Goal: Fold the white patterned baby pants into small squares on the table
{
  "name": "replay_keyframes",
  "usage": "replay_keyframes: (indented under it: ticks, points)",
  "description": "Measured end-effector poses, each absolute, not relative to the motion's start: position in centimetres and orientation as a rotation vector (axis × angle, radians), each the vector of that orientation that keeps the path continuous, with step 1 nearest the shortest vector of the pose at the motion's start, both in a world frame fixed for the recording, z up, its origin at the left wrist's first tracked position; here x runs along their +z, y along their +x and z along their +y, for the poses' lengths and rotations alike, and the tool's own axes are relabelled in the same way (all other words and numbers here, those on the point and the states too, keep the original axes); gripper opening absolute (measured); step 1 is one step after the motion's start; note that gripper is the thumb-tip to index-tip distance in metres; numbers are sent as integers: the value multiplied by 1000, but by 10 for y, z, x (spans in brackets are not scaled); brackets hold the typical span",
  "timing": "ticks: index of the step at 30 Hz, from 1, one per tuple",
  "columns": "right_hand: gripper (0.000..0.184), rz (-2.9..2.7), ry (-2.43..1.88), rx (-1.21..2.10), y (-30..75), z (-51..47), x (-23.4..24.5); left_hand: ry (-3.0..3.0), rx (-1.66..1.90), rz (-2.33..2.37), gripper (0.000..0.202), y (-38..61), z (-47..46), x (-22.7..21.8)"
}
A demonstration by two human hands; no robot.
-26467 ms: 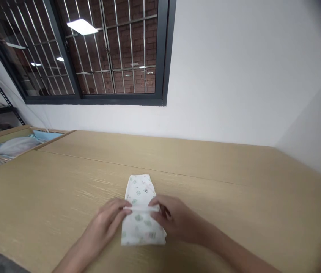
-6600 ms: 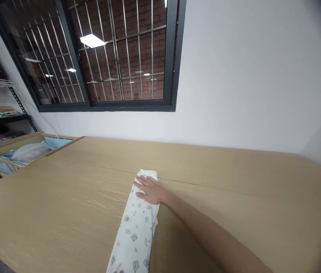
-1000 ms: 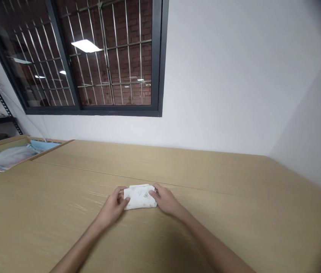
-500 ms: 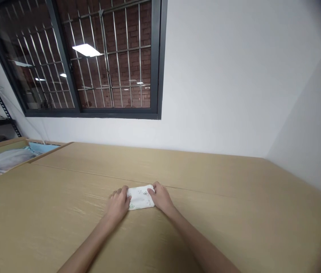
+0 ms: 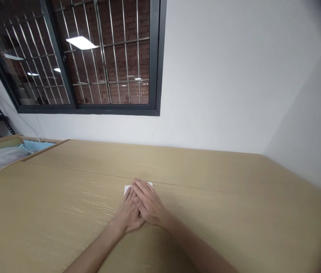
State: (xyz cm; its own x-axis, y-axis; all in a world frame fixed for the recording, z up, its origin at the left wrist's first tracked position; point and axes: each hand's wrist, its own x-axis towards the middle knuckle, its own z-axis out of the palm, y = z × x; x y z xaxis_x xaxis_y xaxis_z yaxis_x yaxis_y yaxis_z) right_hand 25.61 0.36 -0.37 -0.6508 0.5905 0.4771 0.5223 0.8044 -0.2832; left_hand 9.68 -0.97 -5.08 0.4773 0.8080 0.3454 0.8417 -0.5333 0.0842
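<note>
Both hands lie flat, fingers out, stacked on the folded cloth (image 5: pixel 126 188) near mid-table. Right hand (image 5: pixel 148 203) is on top, overlapping the left hand (image 5: pixel 128 212); neither grips anything, palms just press down. Cloth is almost fully covered, only a white corner shows at the left & a sliver by the far fingertips. It sits on the wooden table (image 5: pixel 234 197), just this side of the seam between tabletops. Far left: wooden crate (image 5: pixel 15 138) w/ pale blue fabric. Barred window (image 5: pixel 98 57) on the wall behind.
</note>
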Motion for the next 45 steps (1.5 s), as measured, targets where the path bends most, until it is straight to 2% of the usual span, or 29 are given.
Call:
replay_keyframes:
  ticks: [11, 14, 20, 29, 36, 42, 45]
  points:
    - [61, -2421, -1061, 164, 252, 12, -32, -2429, -518, -1798, 105, 104, -11, -68]
    - [62, -2382, -1112, 174, 256, 15, -37, -2413, -539, -1819, 102, 102, -12, -73]
    - [64, -2390, -1123, 209, 267, 17, -36, -2298, -631, -1930, 83, 89, -18, -82]
    - [79, -2581, -918, 362, 298, 21, -15, -2323, -624, -1866, 95, 82, -17, -84]
    - [81, -2540, -938, 484, 305, 25, -17, -2370, -603, -1989, 102, 73, -14, -80]
    - [71, -2451, -892, 372, 297, 23, -20, -2306, -622, -1902, 105, 76, -17, -71]
    - [61, -2411, -880, 372, 297, 24, -19, -2321, -632, -1794, 96, 76, -18, -57]
